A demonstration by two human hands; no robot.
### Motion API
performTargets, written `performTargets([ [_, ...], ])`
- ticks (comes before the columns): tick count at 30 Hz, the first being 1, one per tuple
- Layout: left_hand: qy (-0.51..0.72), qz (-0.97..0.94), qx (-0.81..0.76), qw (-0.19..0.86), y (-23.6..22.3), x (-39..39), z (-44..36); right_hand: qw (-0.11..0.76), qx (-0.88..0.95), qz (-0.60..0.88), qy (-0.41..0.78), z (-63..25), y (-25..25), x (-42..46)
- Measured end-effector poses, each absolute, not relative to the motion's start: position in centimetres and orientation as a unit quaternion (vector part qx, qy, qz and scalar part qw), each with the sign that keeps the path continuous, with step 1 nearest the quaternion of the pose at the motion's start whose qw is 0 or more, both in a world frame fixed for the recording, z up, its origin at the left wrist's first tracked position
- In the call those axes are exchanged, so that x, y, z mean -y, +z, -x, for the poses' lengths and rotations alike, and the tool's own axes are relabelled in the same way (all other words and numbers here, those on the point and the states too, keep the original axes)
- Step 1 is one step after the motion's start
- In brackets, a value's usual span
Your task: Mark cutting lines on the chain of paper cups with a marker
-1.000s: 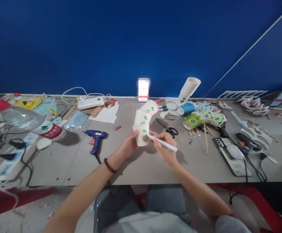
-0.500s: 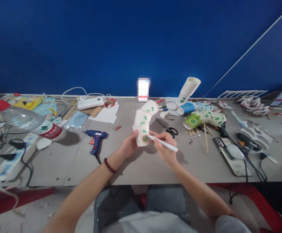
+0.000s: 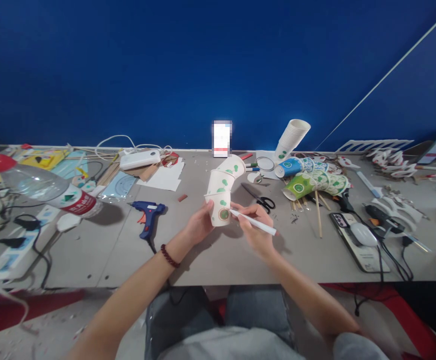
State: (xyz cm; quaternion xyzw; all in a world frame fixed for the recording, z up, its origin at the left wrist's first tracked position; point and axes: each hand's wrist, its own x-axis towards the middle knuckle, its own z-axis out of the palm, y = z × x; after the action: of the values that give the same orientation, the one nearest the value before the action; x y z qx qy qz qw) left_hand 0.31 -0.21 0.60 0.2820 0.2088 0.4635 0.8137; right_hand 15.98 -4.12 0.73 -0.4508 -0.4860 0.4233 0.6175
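Note:
My left hand [image 3: 201, 221] grips the lowest of several white paper cups [image 3: 220, 187] joined in a bent row, printed with green leaf spots. A round green and brown emblem marks the lowest cup's side. In my right hand [image 3: 257, 227] is a white marker pen [image 3: 258, 225], pinched between the fingers. Its tip is at the right edge of the lowest cup, beside the emblem; whether it touches I cannot tell. Just beyond my right hand lie black scissors [image 3: 266, 203]. Left of my left hand rests a blue glue gun [image 3: 150, 215].
A stack of paper cups [image 3: 292, 140] leans at the back right, behind blue cups [image 3: 296, 166] and green cups [image 3: 311, 184]. Further right are a phone [image 3: 360, 245] and another glue gun [image 3: 381, 220]. A plastic bottle [image 3: 58, 192] and a power strip [image 3: 22, 247] occupy the left.
The marker's rear end has shifted very slightly to the right. Both hands and the cups stay almost exactly where they were.

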Motion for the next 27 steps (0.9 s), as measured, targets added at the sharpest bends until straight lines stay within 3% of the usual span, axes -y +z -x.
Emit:
performTargets([
  [27,0.462,-0.270,-0.209,0.819,0.29,0.15,-0.16,0.628,0.499,0.426,0.419,-16.27,0.47,3.97],
])
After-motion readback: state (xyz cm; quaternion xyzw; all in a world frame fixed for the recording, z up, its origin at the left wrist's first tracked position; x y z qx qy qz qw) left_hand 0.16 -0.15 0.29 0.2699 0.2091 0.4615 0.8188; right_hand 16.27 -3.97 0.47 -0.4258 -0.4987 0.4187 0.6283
